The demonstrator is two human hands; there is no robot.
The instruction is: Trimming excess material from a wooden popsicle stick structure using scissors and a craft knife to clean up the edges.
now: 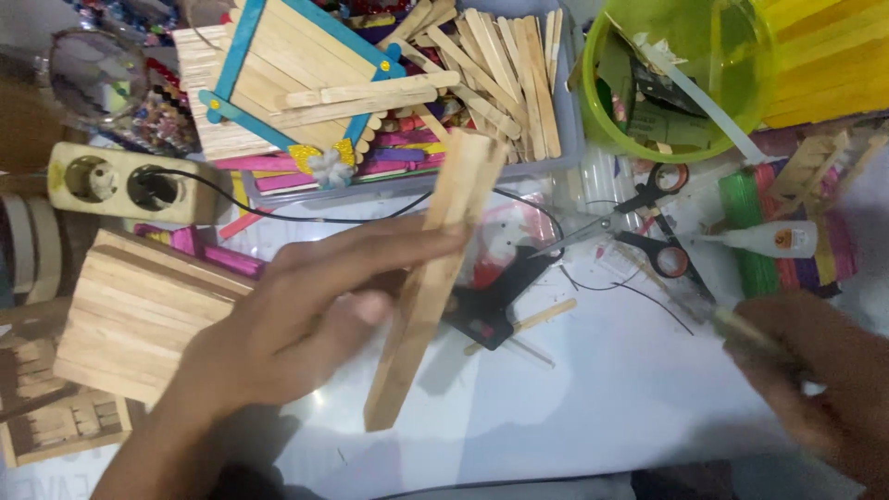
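Observation:
My left hand (306,315) grips a long bar of stacked wooden craft sticks (435,278), held upright and tilted over the white table. My right hand (820,380) at the lower right is closed around a thin stick-like thing (741,326), blurred by motion; its tip points up and left. A black glue gun (495,296) lies on the table just behind the wooden bar.
A wooden stick box (139,315) stands at left, by a power strip (120,183). A tray of loose craft sticks (500,74) and a stick house (296,74) lie at the back. Scissors (648,231), a glue bottle (769,241) and a green plastic bowl (676,74) are at right.

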